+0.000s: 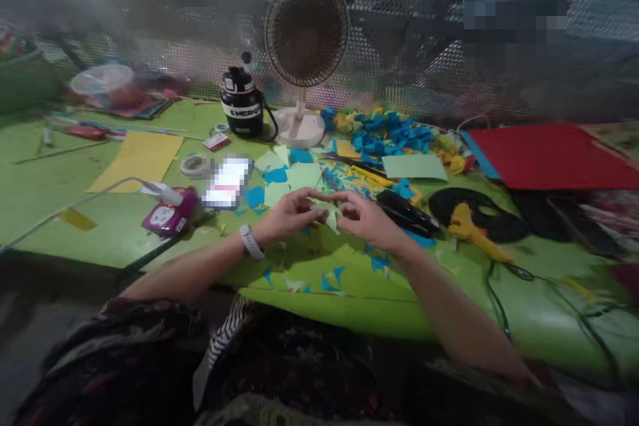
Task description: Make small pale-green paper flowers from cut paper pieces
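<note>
My left hand and my right hand meet over the green table, fingers pinched together on a small pale green paper piece held between them. A white watch sits on my left wrist. Blue and pale green paper squares lie just beyond the hands, and small blue and green scraps are scattered on the table below them.
A small fan and a black jug stand at the back. A pile of blue and yellow folded papers, a red sheet, a yellow sheet, a tape roll, a pink device and a yellow glue gun surround the hands.
</note>
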`<control>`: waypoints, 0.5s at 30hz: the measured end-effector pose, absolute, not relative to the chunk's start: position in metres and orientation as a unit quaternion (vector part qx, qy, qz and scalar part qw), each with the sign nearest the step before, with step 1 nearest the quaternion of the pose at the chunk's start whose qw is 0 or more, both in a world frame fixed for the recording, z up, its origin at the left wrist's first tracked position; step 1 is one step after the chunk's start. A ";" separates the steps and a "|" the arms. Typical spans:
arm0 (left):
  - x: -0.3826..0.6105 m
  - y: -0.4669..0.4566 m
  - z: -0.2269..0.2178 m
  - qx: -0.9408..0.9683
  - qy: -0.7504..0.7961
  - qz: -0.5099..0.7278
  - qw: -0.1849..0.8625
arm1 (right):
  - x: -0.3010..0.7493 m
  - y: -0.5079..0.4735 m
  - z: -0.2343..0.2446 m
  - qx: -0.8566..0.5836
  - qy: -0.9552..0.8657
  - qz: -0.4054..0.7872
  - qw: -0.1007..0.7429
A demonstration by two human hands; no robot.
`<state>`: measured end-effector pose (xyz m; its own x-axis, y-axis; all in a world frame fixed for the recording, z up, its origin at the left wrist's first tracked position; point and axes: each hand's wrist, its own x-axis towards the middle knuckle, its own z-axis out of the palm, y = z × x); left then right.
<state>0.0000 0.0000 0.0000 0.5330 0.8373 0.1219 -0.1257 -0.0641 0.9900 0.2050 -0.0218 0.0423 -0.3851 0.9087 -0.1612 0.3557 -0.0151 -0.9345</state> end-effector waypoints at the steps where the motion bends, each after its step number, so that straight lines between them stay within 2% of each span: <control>1: -0.001 0.000 0.000 0.620 0.286 0.389 0.619 | 0.203 -0.021 0.043 -0.486 -0.636 0.534 0.273; 9: -0.004 -0.004 0.008 0.672 0.220 0.368 0.604 | 0.200 -0.014 0.035 -0.486 -0.525 0.638 0.285; 15: -0.002 -0.005 0.006 0.676 0.263 0.381 0.574 | 0.197 -0.018 0.034 -0.463 -0.536 0.655 0.263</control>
